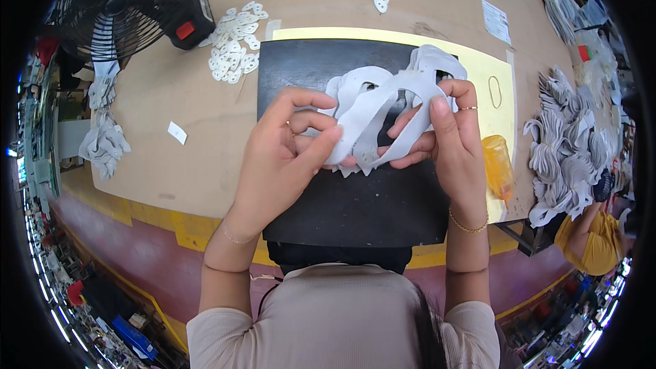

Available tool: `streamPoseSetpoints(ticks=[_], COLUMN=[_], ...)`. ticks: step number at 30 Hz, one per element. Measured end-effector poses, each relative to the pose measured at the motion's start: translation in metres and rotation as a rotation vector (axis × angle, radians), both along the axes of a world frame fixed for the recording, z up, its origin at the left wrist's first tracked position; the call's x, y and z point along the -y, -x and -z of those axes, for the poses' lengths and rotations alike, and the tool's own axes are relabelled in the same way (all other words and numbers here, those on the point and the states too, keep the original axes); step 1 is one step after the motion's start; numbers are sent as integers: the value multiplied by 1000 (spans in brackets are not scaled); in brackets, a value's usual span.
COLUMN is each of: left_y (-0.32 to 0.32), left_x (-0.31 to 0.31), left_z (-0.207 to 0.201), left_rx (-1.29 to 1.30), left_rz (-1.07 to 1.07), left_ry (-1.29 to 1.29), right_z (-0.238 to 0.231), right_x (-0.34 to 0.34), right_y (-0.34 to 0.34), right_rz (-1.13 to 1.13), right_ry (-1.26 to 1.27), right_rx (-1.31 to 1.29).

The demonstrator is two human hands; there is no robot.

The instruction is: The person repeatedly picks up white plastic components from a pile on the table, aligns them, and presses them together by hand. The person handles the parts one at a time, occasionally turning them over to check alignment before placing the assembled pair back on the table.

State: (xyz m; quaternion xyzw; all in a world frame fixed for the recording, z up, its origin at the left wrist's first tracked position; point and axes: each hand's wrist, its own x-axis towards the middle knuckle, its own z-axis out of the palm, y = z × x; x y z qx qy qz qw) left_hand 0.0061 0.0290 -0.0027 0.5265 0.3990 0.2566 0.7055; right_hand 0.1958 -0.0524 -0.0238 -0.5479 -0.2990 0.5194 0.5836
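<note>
Both my hands hold a light grey fabric cutout [369, 113], a curved strip with open loops, above a black board [355, 208]. My left hand [290, 143] pinches its left edge between thumb and fingers. On the right side, my right hand [451, 137] grips it with the thumb in front and fingers behind, some showing through an opening. More grey cutouts [436, 61] lie behind it on the board, partly hidden by the held piece. How many layers are in my fingers I cannot tell.
Small white cut pieces [236, 44] lie in piles at the far side. A black fan [116, 3] stands far left. Yellow sheet [502, 89], orange bottle [498, 167] and stacked grey cutouts [567, 143] are at right, near a person in a yellow shirt [591, 239].
</note>
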Motion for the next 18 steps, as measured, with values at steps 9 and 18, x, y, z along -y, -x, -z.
streamPoseSetpoints(ticks=[9, 18], left_y=[-1, -5], left_x=[3, 6], left_z=[8, 2], left_rx=[29, 145], left_rz=[296, 233], left_ry=[32, 371], right_z=[-16, -18], right_x=[-4, -4], right_y=[-9, -11], right_rz=[-22, 1], right_ry=[-27, -48], right_rx=[-340, -351])
